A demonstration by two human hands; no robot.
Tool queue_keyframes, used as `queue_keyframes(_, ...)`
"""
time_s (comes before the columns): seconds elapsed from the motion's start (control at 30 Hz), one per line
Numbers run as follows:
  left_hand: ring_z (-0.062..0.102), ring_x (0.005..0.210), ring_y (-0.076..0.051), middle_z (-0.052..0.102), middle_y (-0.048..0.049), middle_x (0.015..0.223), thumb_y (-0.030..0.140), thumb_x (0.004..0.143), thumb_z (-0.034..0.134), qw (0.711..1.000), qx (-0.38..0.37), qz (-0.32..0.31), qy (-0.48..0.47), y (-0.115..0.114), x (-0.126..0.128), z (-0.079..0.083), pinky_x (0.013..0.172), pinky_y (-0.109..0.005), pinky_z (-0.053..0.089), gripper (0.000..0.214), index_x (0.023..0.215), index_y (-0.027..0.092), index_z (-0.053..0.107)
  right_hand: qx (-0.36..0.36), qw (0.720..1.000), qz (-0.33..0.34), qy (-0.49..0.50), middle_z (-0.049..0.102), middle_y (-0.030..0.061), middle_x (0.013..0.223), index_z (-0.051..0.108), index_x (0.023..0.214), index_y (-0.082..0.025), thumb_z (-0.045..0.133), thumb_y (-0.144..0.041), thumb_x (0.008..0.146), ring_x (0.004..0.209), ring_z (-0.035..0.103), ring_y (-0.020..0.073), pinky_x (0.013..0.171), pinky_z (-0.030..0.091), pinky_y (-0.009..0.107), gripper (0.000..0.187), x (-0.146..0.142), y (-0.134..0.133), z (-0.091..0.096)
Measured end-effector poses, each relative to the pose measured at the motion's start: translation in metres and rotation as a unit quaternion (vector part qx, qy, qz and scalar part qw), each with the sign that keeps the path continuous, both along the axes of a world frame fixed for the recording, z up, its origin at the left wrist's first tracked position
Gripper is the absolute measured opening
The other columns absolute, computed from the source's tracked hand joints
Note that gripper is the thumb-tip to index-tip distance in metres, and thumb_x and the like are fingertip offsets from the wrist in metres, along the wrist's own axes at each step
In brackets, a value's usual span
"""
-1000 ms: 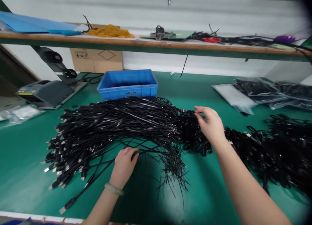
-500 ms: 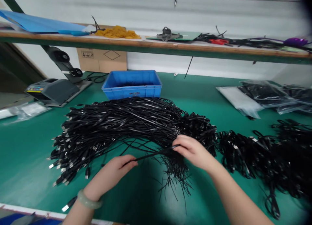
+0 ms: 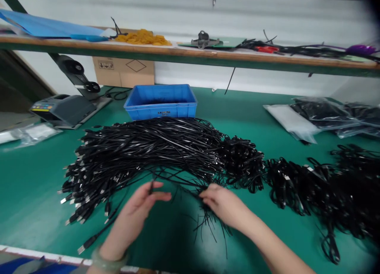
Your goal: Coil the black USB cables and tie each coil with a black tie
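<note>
Blurred slightly, my left hand (image 3: 138, 206) has its thumb and forefinger a little apart, with a black USB cable (image 3: 151, 187) caught among the fingers. That cable's plug end (image 3: 86, 243) lies on the mat, left of my wrist. My right hand (image 3: 221, 203) is closed in a pinch over a heap of short thin black ties (image 3: 206, 222); what sits between its fingertips is hidden. Just behind both hands spreads a large pile of straight black USB cables (image 3: 154, 143), their metal plugs pointing left.
Bundled black cables (image 3: 240, 159) run rightward into a bigger heap (image 3: 350, 191). A blue bin (image 3: 160, 112) stands behind the pile. To the left is a grey tape dispenser (image 3: 63, 110); bagged cables (image 3: 326, 112) lie back right. A shelf (image 3: 190, 54) crosses above.
My left hand has risen slightly and its fingers have parted. My right hand has moved down and left onto the ties. The loose plug by my left wrist now shows more of its cable.
</note>
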State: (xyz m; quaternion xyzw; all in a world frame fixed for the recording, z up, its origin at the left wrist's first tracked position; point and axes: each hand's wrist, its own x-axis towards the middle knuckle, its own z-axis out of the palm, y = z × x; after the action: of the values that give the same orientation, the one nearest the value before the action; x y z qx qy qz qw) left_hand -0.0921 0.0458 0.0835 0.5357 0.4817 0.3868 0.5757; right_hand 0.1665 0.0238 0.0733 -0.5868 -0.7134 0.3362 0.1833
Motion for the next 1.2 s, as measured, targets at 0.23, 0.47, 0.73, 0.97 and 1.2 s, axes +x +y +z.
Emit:
queue_keyframes(0.23,0.044,0.047,-0.009,0.051,0.0057,0.053,0.039,0.084,0.046,0.949,-0.106,-0.285,0.086,-0.015,0.026,-0.016,0.053,-0.022,0.036,0.025,0.085,0.019,0.061,-0.124,0.957,-0.065,0.254,0.052,-0.0033,0.064,0.063,0.103,-0.019,0.053,-0.023,0.079,0.054,0.041,0.0084,0.049,0.031,0.020,0.027,-0.015,0.000,0.010)
queue_keyframes(0.47,0.034,0.040,-0.007,0.037,0.0101,0.041,0.044,0.077,0.058,0.950,-0.199,-0.176,-0.165,-0.012,0.023,-0.032,0.057,-0.027,0.045,0.027,0.075,0.017,0.056,-0.347,0.831,-0.043,0.432,0.045,-0.0055,0.051,0.067,0.078,-0.015,0.062,-0.044,0.073,0.042,0.033,0.0056,0.038,0.026,0.018,0.030,-0.021,-0.006,-0.017)
queue_keyframes(0.73,0.039,0.053,-0.008,0.043,0.0060,0.056,0.050,0.065,0.068,0.922,-0.311,-0.116,-0.202,-0.028,0.051,-0.042,0.059,-0.023,0.043,0.037,0.075,0.015,0.062,-0.195,0.783,-0.068,0.586,0.063,0.0068,0.103,0.065,0.070,-0.017,0.079,-0.031,0.055,0.093,0.057,0.0190,0.070,0.045,0.027,0.025,-0.037,0.001,-0.017)
queue_keyframes(0.97,0.053,0.072,-0.014,0.059,0.0003,0.074,0.047,0.063,0.069,0.956,-0.280,-0.012,-0.086,-0.031,0.047,-0.059,0.066,-0.025,0.044,0.033,0.075,0.018,0.059,-0.038,0.940,-0.132,0.311,0.062,0.0033,0.084,0.061,0.078,-0.019,0.064,-0.024,0.070,0.085,0.055,0.0197,0.081,0.041,0.036,0.010,-0.050,0.001,-0.045)
queue_keyframes(1.2,0.054,0.054,-0.012,0.052,0.0055,0.059,0.053,0.068,0.059,0.958,-0.268,0.055,-0.083,-0.018,0.030,-0.049,0.053,-0.027,0.049,0.035,0.074,0.021,0.047,0.029,0.992,-0.048,-0.116,0.058,0.0064,0.089,0.061,0.073,-0.018,0.054,-0.008,0.077,0.091,0.048,0.0233,0.079,0.037,0.035,0.013,-0.065,-0.026,-0.063)
